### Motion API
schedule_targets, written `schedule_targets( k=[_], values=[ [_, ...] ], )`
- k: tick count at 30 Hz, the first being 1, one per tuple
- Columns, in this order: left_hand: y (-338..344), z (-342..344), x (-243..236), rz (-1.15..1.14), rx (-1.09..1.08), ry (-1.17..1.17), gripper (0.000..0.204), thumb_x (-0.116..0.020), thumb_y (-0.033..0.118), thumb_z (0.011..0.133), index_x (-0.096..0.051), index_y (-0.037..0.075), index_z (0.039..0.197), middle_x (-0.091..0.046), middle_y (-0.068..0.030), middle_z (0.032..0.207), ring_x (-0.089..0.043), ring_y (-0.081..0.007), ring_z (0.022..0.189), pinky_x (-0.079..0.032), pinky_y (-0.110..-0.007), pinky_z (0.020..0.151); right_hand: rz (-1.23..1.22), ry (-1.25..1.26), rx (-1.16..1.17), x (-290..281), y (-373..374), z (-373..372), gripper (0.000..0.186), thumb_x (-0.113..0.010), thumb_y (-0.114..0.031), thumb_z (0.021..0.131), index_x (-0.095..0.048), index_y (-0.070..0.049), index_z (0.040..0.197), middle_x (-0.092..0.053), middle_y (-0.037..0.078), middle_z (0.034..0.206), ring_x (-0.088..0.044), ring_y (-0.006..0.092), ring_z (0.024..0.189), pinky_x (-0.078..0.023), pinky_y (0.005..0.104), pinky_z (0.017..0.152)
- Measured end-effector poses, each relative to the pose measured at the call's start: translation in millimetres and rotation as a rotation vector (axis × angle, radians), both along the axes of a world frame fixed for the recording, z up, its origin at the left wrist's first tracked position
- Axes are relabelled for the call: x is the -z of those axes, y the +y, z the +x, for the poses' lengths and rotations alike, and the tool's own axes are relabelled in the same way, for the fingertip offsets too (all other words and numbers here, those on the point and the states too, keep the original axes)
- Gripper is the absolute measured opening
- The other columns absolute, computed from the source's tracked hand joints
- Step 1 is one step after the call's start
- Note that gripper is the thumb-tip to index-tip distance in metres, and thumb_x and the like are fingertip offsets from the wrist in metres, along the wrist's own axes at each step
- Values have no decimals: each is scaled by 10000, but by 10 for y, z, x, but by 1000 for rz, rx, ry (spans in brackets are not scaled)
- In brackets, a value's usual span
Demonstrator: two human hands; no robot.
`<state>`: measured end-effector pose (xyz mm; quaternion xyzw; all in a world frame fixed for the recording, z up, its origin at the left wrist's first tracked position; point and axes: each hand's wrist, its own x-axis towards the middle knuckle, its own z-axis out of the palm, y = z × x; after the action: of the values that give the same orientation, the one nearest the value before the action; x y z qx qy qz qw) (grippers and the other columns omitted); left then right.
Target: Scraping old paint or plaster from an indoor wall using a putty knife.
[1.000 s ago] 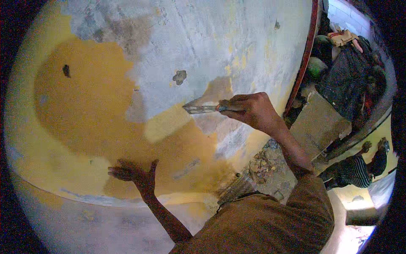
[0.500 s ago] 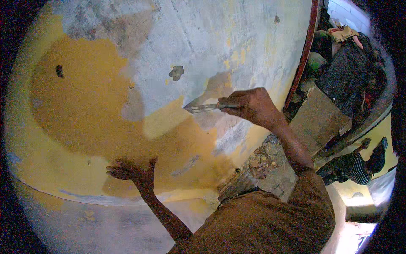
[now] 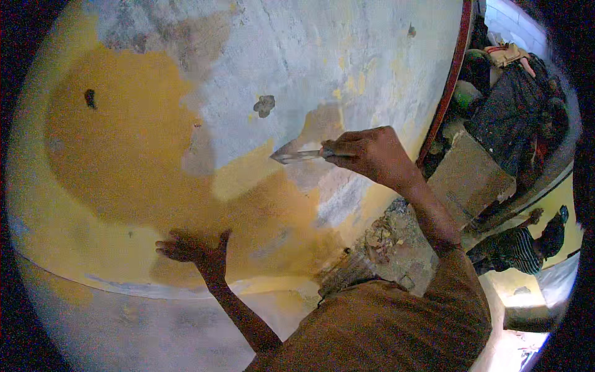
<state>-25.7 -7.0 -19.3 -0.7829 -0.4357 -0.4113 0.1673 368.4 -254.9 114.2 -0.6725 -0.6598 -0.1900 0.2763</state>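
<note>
My right hand (image 3: 375, 158) is closed round the handle of a small pointed metal trowel (image 3: 297, 156). The trowel's tip lies against the wall, where yellow paint (image 3: 245, 172) borders bare grey-white plaster (image 3: 297, 68). Lower and to the left, my left hand (image 3: 201, 251) rests on the yellow part of the wall with its fingers spread, holding nothing. Above the trowel tip, a dark chipped patch (image 3: 264, 106) shows in the plaster. Further left there is a small dark hole (image 3: 91, 99) in the yellow paint.
Broken rubble (image 3: 387, 248) lies at the wall's foot. To the right are a flattened cardboard piece (image 3: 472, 180) and a heap of dark sheeting (image 3: 514, 118). A dark red edge strip (image 3: 447, 93) bounds the wall. Another person in a striped top (image 3: 514, 249) is at the far right.
The view has shifted slightly, so the wall marks sit a little further right and up. Both hands keep nearly the same places, and the trowel tip stays near the paint edge.
</note>
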Motion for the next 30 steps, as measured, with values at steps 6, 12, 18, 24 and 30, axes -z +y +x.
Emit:
schedule_targets(
  k=[6, 12, 18, 24, 30],
  values=[
    [-64, 56, -86, 20, -52, -11, 1503, -767, 822, 679, 100, 72, 1651, 292, -373, 1611, 224, -582, 1500, 40, -753, 1171, -17, -77, 81, -58, -122, 61, 301, -630, -441, 990, -746, -273, 1212, -735, 34, 886, -723, 270, 708, -550, 426, 540],
    [-62, 41, -157, 108, -79, 64, 1524, -775, 826, 662, 112, 75, 1649, 304, -378, 1603, 234, -587, 1494, 44, -763, 1162, 13, -57, 5, -11, -39, -65, 254, -641, -421, 980, -768, -300, 1164, -764, -3, 983, -732, 252, 752, -554, 429, 558],
    [-42, -11, -58, 15, -23, 11, 1524, -791, 811, 659, 110, 87, 1652, 305, -374, 1604, 242, -585, 1492, 36, -776, 1155, -58, -62, 40, -110, 8, -90, 231, -762, -281, 908, -805, -209, 1124, -790, -16, 992, -761, 202, 796, -616, 337, 667],
    [44, -43, 17, -32, -32, 20, 1519, -854, 739, 646, 66, 74, 1654, 230, -351, 1639, 203, -550, 1517, 38, -733, 1189, -45, -112, 17, -165, -35, 93, 264, -743, -312, 925, -788, -222, 1169, -789, -24, 1036, -761, 187, 846, -615, 330, 679],
    [89, 29, -113, 202, -60, 36, 1635, -853, 809, 510, 64, 91, 1657, 272, -338, 1633, 244, -538, 1509, 59, -739, 1185, -78, -238, 97, -109, -132, -5, 250, -739, -322, 927, -791, -218, 1148, -787, -37, 1069, -760, 169, 847, -616, 325, 683]
  ],
)
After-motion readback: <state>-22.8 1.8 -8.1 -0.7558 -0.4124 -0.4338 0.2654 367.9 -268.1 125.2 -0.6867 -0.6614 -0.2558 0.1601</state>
